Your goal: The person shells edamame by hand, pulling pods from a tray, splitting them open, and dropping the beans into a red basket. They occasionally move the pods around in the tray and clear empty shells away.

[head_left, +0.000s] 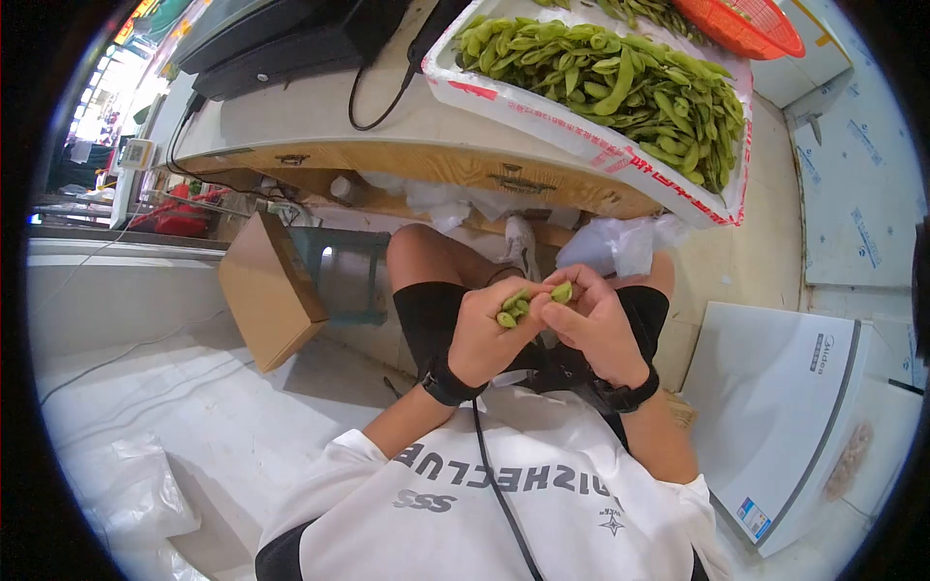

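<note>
My left hand (484, 329) is closed around several green edamame pods (513, 308), which show between thumb and fingers. Close beside it, my right hand (598, 324) pinches a single edamame pod (561, 291) between thumb and forefinger. Both hands meet above my lap, and the fingertips nearly touch. Beyond them, on the table, a white foam box (581, 136) holds a large heap of edamame pods (620, 87).
An orange-red plastic basket (765, 34) rests at the foam box's far corner. A black machine (281, 48) with a cable stands on the wooden table (407, 160). A cardboard box (271, 290) is at my left, a white Midea fridge (775, 407) at my right.
</note>
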The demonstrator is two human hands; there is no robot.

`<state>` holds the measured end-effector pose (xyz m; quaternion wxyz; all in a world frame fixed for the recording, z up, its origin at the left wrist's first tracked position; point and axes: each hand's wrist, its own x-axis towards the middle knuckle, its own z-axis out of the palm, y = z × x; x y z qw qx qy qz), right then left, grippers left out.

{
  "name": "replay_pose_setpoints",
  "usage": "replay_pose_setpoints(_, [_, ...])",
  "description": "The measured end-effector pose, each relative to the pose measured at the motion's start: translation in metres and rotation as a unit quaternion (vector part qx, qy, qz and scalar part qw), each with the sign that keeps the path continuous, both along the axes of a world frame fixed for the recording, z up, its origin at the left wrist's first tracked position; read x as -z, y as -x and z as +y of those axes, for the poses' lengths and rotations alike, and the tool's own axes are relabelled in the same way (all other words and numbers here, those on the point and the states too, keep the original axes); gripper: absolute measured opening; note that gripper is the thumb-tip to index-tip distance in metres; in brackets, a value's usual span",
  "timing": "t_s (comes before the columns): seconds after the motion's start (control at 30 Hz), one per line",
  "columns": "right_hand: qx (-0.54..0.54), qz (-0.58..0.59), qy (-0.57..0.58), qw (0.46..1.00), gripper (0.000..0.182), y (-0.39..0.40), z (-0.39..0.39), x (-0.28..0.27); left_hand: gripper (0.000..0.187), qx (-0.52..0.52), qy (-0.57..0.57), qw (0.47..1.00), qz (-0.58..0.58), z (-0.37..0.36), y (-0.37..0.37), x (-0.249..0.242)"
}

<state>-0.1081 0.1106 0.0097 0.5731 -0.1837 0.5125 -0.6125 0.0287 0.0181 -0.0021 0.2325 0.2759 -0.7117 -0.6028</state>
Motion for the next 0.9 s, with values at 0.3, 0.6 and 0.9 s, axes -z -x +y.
replay_pose_setpoints(0.3, [-0.072, -0.044, 0.031, 0.996, 0.015, 0.016, 0.002, 0.007, 0.012, 0.003, -0.011, 1.000, -0.004, 0.005, 0.002, -0.003])
replay_pose_setpoints(0.6, [-0.038, -0.046, -0.011, 0.998, 0.026, 0.014, 0.008, 0.017, 0.011, -0.010, 0.108, 0.994, -0.022, 0.002, 0.006, -0.004])
replay_pose_setpoints(0.9, [-0.033, 0.016, 0.008, 0.999, 0.025, 0.009, 0.009, 0.015, 0.011, 0.008, 0.042, 0.998, -0.045, -0.003, 0.002, -0.004])
